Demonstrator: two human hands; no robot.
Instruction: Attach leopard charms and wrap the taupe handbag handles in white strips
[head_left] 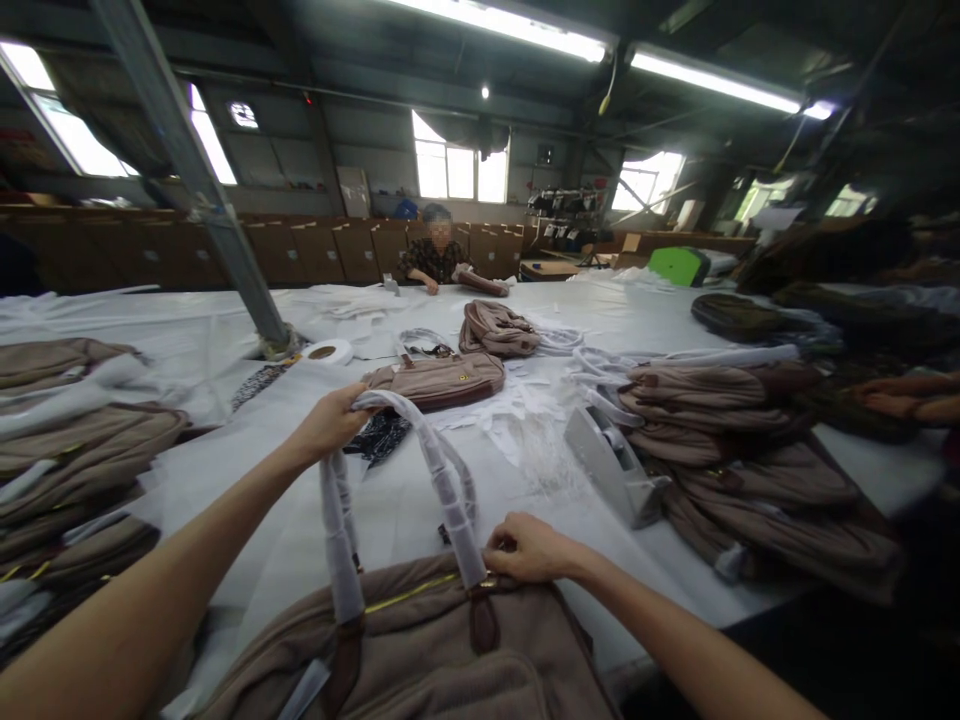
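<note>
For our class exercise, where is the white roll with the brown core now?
In the head view, the white roll lies left of centre on the table, beyond the left hand and right of the foot of the slanted post.

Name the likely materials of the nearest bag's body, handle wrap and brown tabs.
Bag body: probably matte canvas-like fabric, judging by its soft folds.
Handle wrap: perhaps thin foam or plastic sheet, whitish and slightly translucent.
Brown tabs: smooth, faintly shiny, leather or imitation leather.

Factory wkshop: piled bags (780, 505), long wk tbl (607, 322), ctn row (281, 250), strip lts (510, 22)
</note>
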